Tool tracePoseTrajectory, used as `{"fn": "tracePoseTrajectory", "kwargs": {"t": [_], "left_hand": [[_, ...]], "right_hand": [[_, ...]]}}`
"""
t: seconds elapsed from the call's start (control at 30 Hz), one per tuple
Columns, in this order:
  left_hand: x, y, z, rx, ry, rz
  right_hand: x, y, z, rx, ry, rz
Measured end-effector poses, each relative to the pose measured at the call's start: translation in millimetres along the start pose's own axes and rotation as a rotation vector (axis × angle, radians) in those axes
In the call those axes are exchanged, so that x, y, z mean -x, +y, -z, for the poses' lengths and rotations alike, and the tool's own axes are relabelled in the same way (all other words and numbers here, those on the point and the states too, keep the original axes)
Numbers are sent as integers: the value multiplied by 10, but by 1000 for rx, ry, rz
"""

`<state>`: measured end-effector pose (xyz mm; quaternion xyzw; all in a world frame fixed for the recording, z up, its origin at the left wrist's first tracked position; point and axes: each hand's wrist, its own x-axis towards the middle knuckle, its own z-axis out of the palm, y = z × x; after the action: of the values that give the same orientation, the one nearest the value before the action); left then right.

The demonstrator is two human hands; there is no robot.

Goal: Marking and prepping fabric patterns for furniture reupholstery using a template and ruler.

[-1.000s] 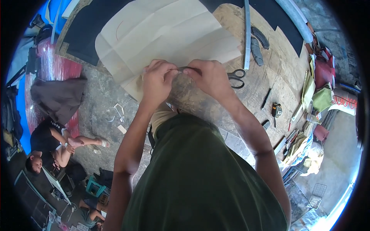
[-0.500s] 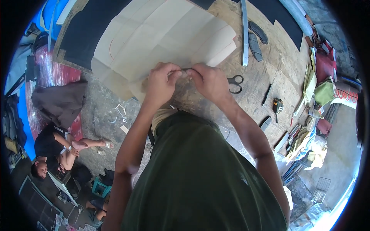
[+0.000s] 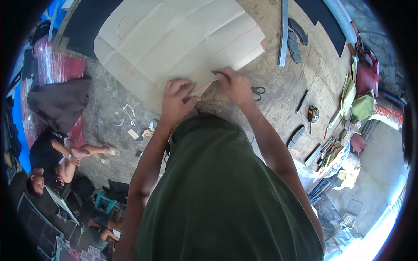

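A large sheet of cream paper (image 3: 174, 48) with red curved and straight lines lies on the worn wooden table, its near edge between my hands. My left hand (image 3: 175, 104) rests at that near edge, thumb and fingers apart. A small dark, slim object (image 3: 215, 72) pokes out from the pinched fingers of my right hand (image 3: 236, 89); its kind cannot be made out. My right hand is over the sheet's near right edge. Black-handled scissors (image 3: 258, 92) lie just right of that hand, partly hidden behind it.
Right of the paper lie a metal ruler (image 3: 283, 37), dark curved pads (image 3: 294, 48), a black pen-like tool (image 3: 302, 102) and a tape measure (image 3: 312, 115). Folded cloths (image 3: 365, 78) line the table's right side. On the left, a person (image 3: 54, 161) sits beyond the table.
My hands, earlier close together over a thin dark thing, have moved apart. My left hand has come down at the paper's edge; the right holds the small dark object over the sheet.
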<state>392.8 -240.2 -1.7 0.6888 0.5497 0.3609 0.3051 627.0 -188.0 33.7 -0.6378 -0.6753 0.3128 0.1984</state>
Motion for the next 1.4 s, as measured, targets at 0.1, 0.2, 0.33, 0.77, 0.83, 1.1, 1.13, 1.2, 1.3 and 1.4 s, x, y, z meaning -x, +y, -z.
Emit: {"fn": "tracePoseTrajectory", "kwargs": {"t": [0.1, 0.2, 0.33, 0.77, 0.83, 1.1, 1.13, 1.2, 1.3, 1.4], "left_hand": [[56, -117, -40, -56, 43, -48], [53, -176, -61, -91, 78, -80], [34, -189, -72, -145, 134, -126], [-176, 113, 175, -110, 145, -124], [-247, 178, 218, -110, 163, -129], [-395, 341, 260, -116, 196, -113], [-408, 356, 261, -121, 201, -118], [-412, 379, 267, -156, 203, -142], [-419, 418, 270, -259, 216, -206], [-423, 418, 256, -305, 226, -228]], "right_hand": [[-22, -143, 16, 53, 21, 39], [-16, -230, -1, 68, 4, 121], [-20, -313, -76, 53, -72, 320], [-64, -583, -21, 127, -8, 216], [-14, -661, 61, 114, 39, 160], [76, -729, 238, 340, -54, 161], [73, -743, 244, 326, -44, 175], [71, -750, 244, 331, -30, 193], [56, -760, 249, 353, 8, 254], [37, -770, 243, 344, 9, 244]]}}
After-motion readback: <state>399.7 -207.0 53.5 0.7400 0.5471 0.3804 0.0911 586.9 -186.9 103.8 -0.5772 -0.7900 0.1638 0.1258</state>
